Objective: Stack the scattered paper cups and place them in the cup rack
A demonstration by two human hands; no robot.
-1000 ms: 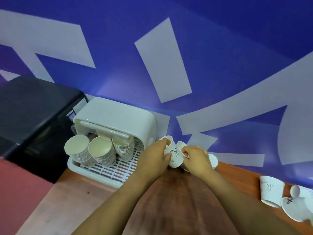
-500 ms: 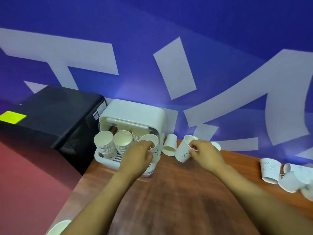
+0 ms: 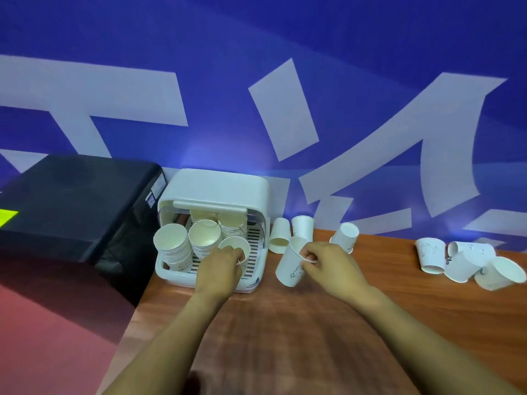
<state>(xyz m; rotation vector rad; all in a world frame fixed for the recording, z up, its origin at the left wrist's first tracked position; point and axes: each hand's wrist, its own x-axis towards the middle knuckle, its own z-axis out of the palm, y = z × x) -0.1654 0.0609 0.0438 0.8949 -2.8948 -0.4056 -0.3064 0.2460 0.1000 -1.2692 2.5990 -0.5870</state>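
A white cup rack (image 3: pixel 212 192) with its lid raised holds several stacks of white paper cups (image 3: pixel 172 248) on a slatted tray. At the rack's front right corner, the left hand (image 3: pixel 219 270) pinches the rim of one cup (image 3: pixel 235 246) over the tray. Just right of the rack, the right hand (image 3: pixel 328 265) pinches the rim of a tilted cup with a rabbit drawing (image 3: pixel 291 263). Loose cups (image 3: pixel 467 260) lie farther right on the wooden table (image 3: pixel 285 337).

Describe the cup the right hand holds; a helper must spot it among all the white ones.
Start at the white cup rack by the wall. Just right of it, above the table, the right hand pinches the rim of a cup. Unlike the loose cups behind it, it is lifted, tilted, and shows a small bear drawing.
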